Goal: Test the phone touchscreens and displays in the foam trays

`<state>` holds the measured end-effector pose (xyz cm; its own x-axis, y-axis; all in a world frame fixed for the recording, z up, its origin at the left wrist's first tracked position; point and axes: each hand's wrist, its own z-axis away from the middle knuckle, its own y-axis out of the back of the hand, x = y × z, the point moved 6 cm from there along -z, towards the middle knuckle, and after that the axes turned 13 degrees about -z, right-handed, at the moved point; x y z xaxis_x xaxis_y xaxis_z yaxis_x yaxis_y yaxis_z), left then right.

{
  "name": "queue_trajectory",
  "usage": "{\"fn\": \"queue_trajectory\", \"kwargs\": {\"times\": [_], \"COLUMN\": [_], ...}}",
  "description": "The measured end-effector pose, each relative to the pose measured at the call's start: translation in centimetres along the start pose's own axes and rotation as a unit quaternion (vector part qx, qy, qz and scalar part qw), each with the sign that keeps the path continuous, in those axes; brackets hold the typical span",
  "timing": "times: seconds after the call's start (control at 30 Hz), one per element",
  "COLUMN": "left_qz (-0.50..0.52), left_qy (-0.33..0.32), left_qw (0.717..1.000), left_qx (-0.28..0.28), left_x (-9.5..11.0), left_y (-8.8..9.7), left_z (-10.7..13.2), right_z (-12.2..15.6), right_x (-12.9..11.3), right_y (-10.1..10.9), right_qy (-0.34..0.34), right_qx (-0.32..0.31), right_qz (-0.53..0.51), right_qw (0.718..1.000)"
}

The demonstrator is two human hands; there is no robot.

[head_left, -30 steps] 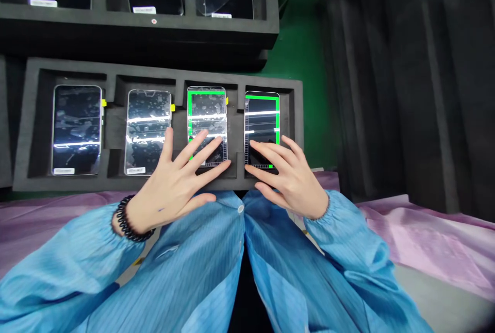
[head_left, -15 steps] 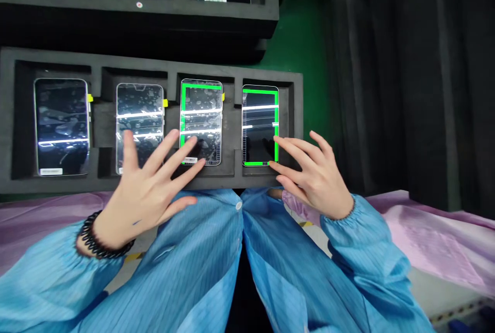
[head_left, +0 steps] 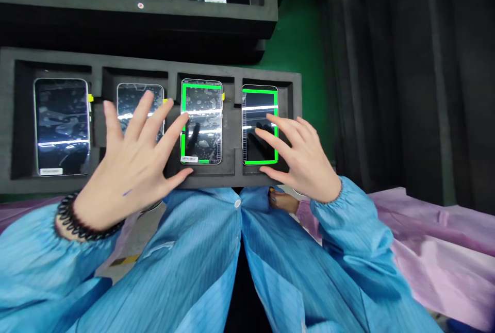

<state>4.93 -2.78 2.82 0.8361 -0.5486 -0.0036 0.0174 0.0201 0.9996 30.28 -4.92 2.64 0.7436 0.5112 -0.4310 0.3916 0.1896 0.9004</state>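
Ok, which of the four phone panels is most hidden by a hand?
The second panel from the left in the foam tray: the left hand hides its lower part, while the other three are mostly uncovered.

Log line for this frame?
left hand: open, empty, over second phone panel | right hand: open, empty, over green-framed fourth phone panel | black foam tray: four panels

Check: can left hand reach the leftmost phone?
Probably yes: the left hand is over the neighbouring phone, and only the foam tray's divider separates it from the leftmost phone, which nothing covers.
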Motion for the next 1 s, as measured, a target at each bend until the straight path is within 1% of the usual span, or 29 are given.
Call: {"fn": "queue_trajectory", "kwargs": {"times": [0.1, 0.17, 0.23, 0.33, 0.43, 0.5, 0.57, 0.7, 0.77, 0.87, 1.0], "left_qz": [0.02, 0.032, 0.032, 0.029, 0.035, 0.039, 0.041, 0.044, 0.039, 0.023, 0.026], "left_qy": [-0.04, -0.063, -0.063, -0.053, -0.029, -0.007, -0.003, -0.033, -0.041, -0.048, -0.056], "left_qw": [0.999, 0.997, 0.997, 0.997, 0.997, 0.997, 0.996, 0.996, 0.996, 0.996, 0.997], "left_qx": [0.002, 0.006, 0.016, 0.043, 0.065, 0.07, 0.077, 0.071, 0.068, 0.065, 0.037], "left_x": [0.1, 0.4, 0.6, 0.6, -0.1, -0.9, -1.4, -1.4, -1.3, -0.9, 0.0], "left_y": [-0.1, -0.3, -0.3, -0.2, -0.1, -0.2, -0.3, -1.0, -1.5, -1.8, -1.2], "left_z": [-2.2, -2.8, -2.7, -1.6, -1.2, -2.1, -3.9, -8.1, -9.5, -10.3, -9.6], "right_z": [-1.6, -1.8, -1.6, -0.9, -1.4, -2.5, -4.2, -7.4, -8.3, -8.9, -8.8], "right_x": [-0.2, 0.0, 0.2, 0.5, 0.8, 1.2, 1.6, 2.3, 2.5, 2.9, 2.9], "right_y": [-1.2, -1.4, -1.1, -0.2, 0.9, 1.6, 1.8, 1.2, 0.7, 0.2, -0.4], "right_qy": [0.005, 0.001, -0.009, -0.005, -0.005, -0.023, -0.043, -0.067, -0.073, -0.078, -0.067], "right_qx": [-0.023, -0.022, -0.012, 0.0, 0.032, 0.066, 0.08, 0.06, 0.051, 0.042, 0.031], "right_qz": [-0.007, -0.005, -0.008, -0.04, -0.043, -0.007, 0.032, 0.069, 0.076, 0.079, 0.077], "right_qw": [1.0, 1.0, 1.0, 0.999, 0.999, 0.998, 0.995, 0.994, 0.993, 0.993, 0.994]}}
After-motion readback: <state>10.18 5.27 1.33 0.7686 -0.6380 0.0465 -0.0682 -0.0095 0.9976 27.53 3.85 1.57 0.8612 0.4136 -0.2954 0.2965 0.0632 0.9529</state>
